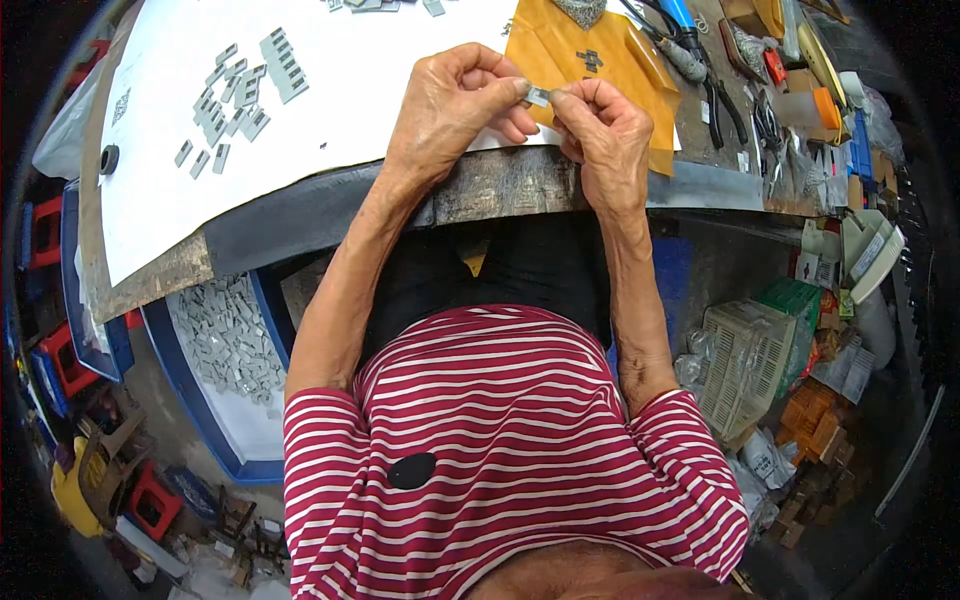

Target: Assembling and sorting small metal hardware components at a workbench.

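Note:
Between my two hands, just above the table's front edge, is a small grey rectangular piece (pixel 538 97). My left hand (pixel 450 108) pinches its left end between thumb and forefinger, the other fingers curled loosely below. At its right end, the thumb and forefinger of my right hand (pixel 606 128) are closed on it. Beyond my right hand, a little group of dark small parts (pixel 590 61) lies on a yellow-brown paper sheet (pixel 540 50). To the left, several similar grey pieces (pixel 240 92) are scattered on a white sheet (pixel 330 95), some lined up in a row.
A black ring (pixel 109 159) sits at the white sheet's left edge. Pliers (pixel 722 110), a blue-handled tool (pixel 680 22) and an orange-lidded container (pixel 812 110) crowd the table's right. Below left, a blue tray (pixel 190 390) holds many grey pieces; a beige crate (pixel 742 365) stands below right.

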Available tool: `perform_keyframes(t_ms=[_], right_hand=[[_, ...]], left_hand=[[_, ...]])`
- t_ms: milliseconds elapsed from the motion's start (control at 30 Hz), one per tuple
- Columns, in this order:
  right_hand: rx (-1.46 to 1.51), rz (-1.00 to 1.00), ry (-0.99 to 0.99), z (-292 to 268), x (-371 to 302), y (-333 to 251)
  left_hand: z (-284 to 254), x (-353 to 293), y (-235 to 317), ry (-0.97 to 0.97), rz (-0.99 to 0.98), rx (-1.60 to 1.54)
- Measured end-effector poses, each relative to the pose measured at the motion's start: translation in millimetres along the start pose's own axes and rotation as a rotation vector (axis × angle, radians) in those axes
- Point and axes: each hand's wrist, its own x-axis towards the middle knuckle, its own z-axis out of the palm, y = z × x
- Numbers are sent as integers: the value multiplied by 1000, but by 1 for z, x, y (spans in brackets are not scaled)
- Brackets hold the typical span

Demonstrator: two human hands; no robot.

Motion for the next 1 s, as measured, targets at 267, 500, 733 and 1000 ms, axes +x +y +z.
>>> perform_keyframes(t_ms=[267, 500, 733, 1000], right_hand=[[19, 9, -17, 1, 1, -1], [25, 46, -141, -10, 8, -3], [121, 126, -165, -5, 4, -6], [68, 98, -142, 3, 1, -4]], left_hand=[[-1, -1, 1, -7, -12, -19], [-2, -2, 2, -41, -19, -5], [-2, -3, 1, -50, -31, -22], [-2, -3, 0, -43, -102, -79]])
